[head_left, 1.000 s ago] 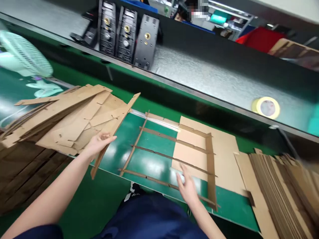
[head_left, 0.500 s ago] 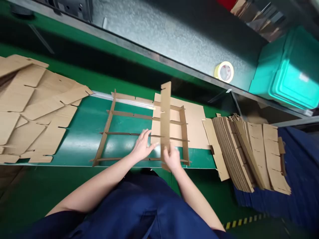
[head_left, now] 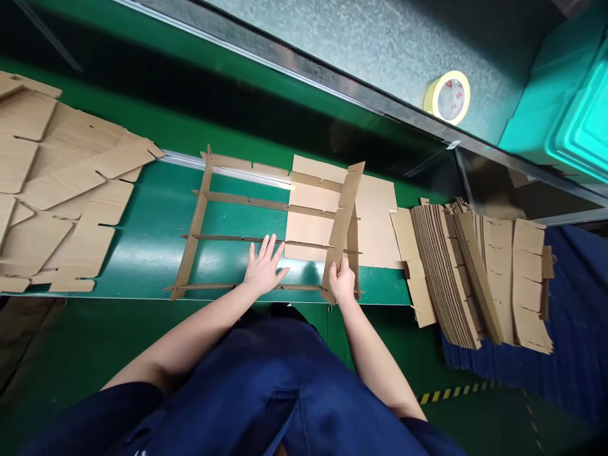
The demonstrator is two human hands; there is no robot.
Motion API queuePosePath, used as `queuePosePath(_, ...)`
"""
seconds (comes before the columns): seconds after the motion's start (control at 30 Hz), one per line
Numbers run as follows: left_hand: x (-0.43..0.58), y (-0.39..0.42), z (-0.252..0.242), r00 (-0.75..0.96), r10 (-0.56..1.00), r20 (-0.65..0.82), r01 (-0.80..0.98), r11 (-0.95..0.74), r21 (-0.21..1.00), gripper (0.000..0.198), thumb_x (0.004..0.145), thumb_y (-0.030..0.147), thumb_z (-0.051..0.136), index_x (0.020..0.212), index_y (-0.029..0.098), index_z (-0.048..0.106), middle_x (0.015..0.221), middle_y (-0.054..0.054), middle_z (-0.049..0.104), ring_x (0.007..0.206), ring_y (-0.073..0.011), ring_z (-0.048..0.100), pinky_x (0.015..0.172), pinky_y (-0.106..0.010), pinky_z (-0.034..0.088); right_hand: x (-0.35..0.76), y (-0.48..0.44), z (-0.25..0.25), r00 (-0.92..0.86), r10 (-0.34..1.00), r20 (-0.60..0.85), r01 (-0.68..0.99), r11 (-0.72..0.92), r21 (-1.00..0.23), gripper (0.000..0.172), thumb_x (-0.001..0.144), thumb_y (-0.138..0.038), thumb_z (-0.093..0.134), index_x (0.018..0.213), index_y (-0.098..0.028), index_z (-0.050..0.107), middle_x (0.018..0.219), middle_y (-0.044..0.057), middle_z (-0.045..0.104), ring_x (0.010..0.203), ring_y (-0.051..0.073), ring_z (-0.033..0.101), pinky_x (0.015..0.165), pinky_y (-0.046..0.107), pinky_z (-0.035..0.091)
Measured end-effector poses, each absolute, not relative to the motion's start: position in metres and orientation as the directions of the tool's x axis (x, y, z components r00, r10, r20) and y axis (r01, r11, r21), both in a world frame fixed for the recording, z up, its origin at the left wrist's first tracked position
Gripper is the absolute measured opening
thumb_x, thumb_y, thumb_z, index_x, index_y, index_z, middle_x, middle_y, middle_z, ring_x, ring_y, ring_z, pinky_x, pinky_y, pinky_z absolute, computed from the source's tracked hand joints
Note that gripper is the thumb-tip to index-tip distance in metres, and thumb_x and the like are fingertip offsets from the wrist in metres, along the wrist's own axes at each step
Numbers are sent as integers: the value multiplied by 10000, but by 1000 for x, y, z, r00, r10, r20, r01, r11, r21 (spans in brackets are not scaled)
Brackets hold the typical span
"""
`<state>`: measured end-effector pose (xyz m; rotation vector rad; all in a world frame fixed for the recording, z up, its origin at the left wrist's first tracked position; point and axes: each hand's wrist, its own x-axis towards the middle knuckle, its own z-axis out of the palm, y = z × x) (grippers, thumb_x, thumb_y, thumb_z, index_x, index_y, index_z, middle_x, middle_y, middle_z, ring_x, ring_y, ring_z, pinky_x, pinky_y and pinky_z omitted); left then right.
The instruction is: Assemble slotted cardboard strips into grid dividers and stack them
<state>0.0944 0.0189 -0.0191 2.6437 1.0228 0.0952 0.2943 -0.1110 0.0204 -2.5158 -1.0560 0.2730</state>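
Note:
A cardboard divider grid [head_left: 223,237] of slotted strips stands on the green bench [head_left: 147,253]. My left hand [head_left: 263,267] lies open with spread fingers on the grid's long strips near its middle. My right hand [head_left: 342,282] grips the near end of a slotted cardboard strip [head_left: 342,218], which leans tilted across the grid's right part. A flat cardboard sheet [head_left: 375,221] lies under the grid's right end.
A pile of flat cardboard blanks [head_left: 52,196] lies at the left. A stack of slotted strips [head_left: 479,272] lies at the right. A roll of yellow tape [head_left: 446,96] sits on the grey conveyor [head_left: 332,44], beside a teal crate [head_left: 570,126].
My right hand has shifted the strip to the right and tilted it over the grid's right end. My left hand has flattened on the long strips. The view has moved down and right.

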Motion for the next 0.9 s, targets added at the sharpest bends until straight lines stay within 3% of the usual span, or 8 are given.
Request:
queuePosePath(0.17, 95, 20, -18, 743, 668, -43, 646, -699, 307, 707, 900, 565, 337, 1488, 185, 243, 1572, -140, 53, 1444, -321, 35, 1108, -623, 86, 288, -104, 5, 657, 753, -37, 709, -633, -312, 265, 888, -350, 295, 911, -177, 494, 634, 24, 556, 558, 187, 514, 548, 287, 371)
queuePosePath(0.43, 95, 20, -19, 742, 669, -40, 647, -699, 306, 685, 907, 537, 334, 1490, 192, 235, 1572, -134, 47, 1447, -305, 26, 1098, -632, 97, 284, -105, 3, 702, 705, -104, 679, -706, -200, 293, 917, -305, 270, 1035, -130, 472, 746, 74, 622, 644, 210, 565, 567, 290, 370)
queuePosePath(0.67, 94, 20, -17, 739, 672, -46, 649, -693, 315, 684, 901, 519, 354, 1490, 193, 236, 1573, -126, 56, 1446, -314, 27, 1105, -624, 90, 281, -94, 12, 683, 685, -252, 689, -719, -90, 205, 948, -277, 305, 1027, -162, 456, 800, 59, 642, 677, 191, 592, 589, 275, 365)
queuePosePath(0.9, 94, 19, -19, 738, 675, -19, 643, -695, 321, 685, 897, 516, 363, 1492, 203, 232, 1573, -118, 69, 1446, -311, 26, 1112, -616, 74, 282, -84, 14, 669, 652, -355, 688, -725, -35, 220, 975, -300, 272, 1049, -171, 434, 813, 59, 655, 723, 205, 627, 603, 286, 383)
